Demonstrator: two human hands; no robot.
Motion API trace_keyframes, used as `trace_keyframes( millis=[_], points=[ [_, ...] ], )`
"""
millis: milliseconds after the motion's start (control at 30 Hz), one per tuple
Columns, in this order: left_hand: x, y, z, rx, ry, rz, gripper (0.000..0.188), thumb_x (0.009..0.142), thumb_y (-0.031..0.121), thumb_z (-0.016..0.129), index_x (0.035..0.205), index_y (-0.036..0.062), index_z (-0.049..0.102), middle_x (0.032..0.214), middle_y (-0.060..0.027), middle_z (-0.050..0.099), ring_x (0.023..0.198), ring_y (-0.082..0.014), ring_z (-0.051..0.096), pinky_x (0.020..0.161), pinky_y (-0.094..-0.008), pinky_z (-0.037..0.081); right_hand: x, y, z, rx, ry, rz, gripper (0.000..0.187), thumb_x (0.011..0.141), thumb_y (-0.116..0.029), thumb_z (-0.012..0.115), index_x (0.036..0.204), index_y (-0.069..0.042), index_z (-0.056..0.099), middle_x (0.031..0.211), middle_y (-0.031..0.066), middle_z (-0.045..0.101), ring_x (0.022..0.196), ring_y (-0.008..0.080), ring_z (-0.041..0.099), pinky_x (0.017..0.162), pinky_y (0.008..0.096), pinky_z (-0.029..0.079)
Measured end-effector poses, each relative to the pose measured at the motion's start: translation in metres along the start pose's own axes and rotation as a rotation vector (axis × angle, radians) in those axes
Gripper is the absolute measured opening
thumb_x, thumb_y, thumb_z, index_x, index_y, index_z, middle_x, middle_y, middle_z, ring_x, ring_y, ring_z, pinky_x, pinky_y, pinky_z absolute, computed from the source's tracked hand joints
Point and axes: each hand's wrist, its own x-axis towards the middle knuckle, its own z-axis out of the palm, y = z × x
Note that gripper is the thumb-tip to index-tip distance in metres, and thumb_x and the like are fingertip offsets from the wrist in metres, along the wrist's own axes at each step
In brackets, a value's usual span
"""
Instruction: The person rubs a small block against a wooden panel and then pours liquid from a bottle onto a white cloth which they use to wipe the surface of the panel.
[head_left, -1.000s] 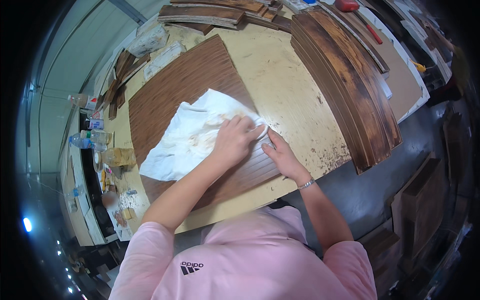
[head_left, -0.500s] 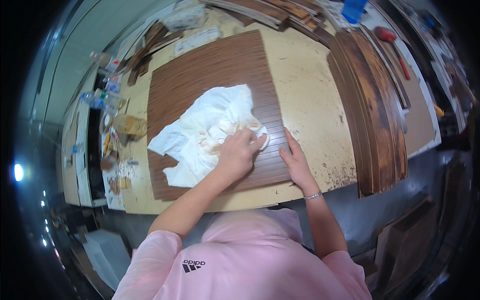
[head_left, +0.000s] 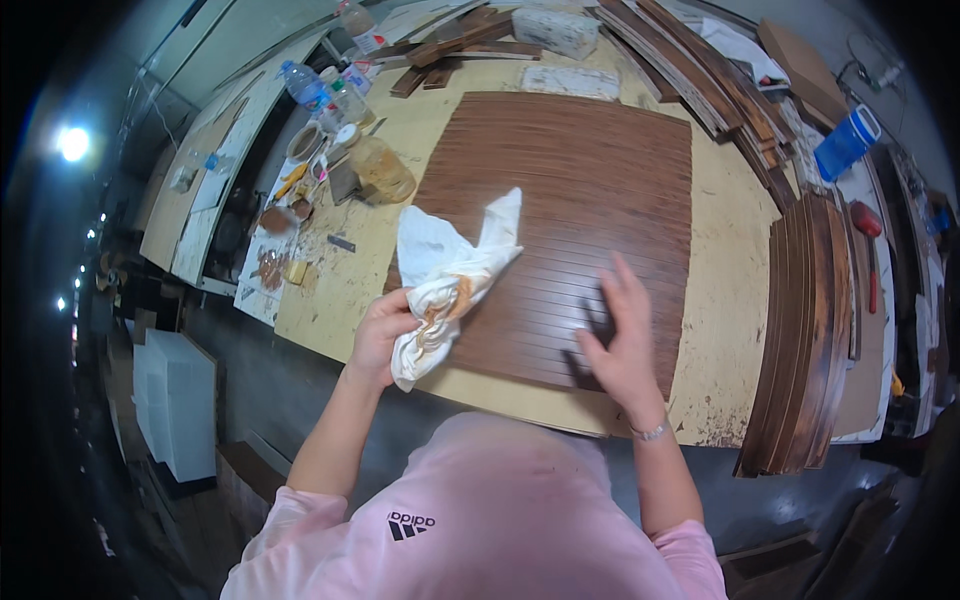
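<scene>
Cloth (head_left: 450,275) hangs bunched in my left hand (head_left: 382,337), fingers closed on it, toward eight o'clock on the board (head_left: 590,180); my right hand (head_left: 626,345), spread and empty, hovers at five. I'd tuck the brown stains (head_left: 461,291) inward and press evenly along the grooves (head_left: 540,322).

The cloth (head_left: 465,285) reads white on my feed, blotched with orange-brown stains. I see the panel (head_left: 570,180) in dark reddish brown, ruled with fine parallel lines. The table (head_left: 728,190) is creamy yellow, speckled dark near one corner. I pick out a vivid blue container (head_left: 847,145), a red mallet (head_left: 866,219), an amber jar (head_left: 380,167) and a pink shirt (head_left: 480,510) with a black mark. The box (head_left: 182,410) seems pale grey, though dim light there leaves me unsure.
</scene>
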Motion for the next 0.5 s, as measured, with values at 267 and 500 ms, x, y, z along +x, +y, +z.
trace_keyframes(
  millis=[267,500],
  points=[
    [0.012,0.038,-0.056,-0.359,-0.373,0.083,0.019,0.089,0.004,0.054,0.101,-0.0055,0.065,0.098,-0.0179,0.071,0.088,-0.0219,0.072,0.081,-0.0347,0.060,0.105,-0.070,0.088,0.244,-0.614,-0.294,0.053,0.073,-0.008,0.077,0.124,-0.002,0.061,0.142,0.0145,0.053,0.135,0.0290,0.044,0.112,0.0415,0.035],
    [-0.014,0.082,-0.094,-0.339,-0.280,0.188,0.044,0.093,0.016,0.063,0.131,-0.0052,0.055,0.125,-0.0141,0.064,0.115,-0.0215,0.064,0.100,-0.0357,0.052,0.134,-0.108,0.119,0.828,-0.773,0.314,0.011,0.085,-0.002,0.071,0.088,-0.005,0.061,0.081,-0.0031,0.063,0.072,0.0038,0.057,0.066,0.0200,0.045]
  ],
)
